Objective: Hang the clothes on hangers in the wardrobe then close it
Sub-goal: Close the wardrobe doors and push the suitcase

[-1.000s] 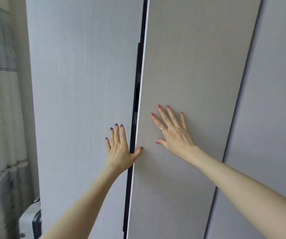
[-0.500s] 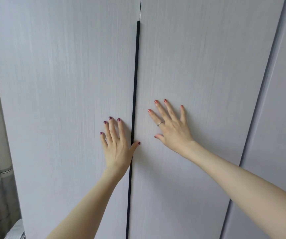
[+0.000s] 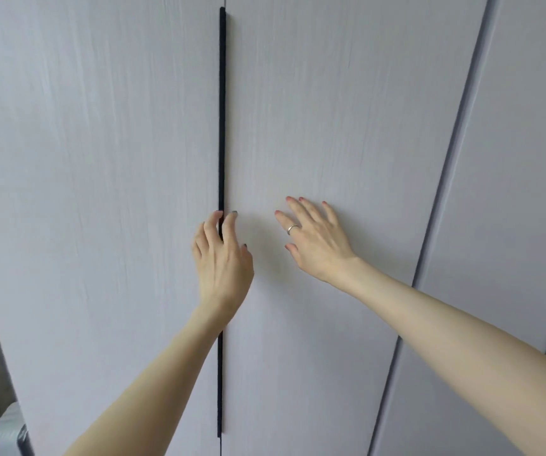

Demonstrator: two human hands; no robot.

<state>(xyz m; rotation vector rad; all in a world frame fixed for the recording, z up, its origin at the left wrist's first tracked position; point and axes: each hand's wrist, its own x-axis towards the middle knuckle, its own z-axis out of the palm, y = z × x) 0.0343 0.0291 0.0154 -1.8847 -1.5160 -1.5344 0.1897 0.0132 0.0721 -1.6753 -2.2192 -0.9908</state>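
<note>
The shut wardrobe doors (image 3: 100, 192) block any reach inside (only the black handle strip (image 3: 222, 110) divides them).

Pale grey wood-grain wardrobe doors (image 3: 100, 159) (black handle strip (image 3: 222, 110) between), dark-red nails (image 3: 300, 199)

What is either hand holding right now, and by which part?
Nothing is held. The left hand lies over the black handle strip with loosely bent fingers, not wrapped round it. The right hand lies open on the right door.
</note>
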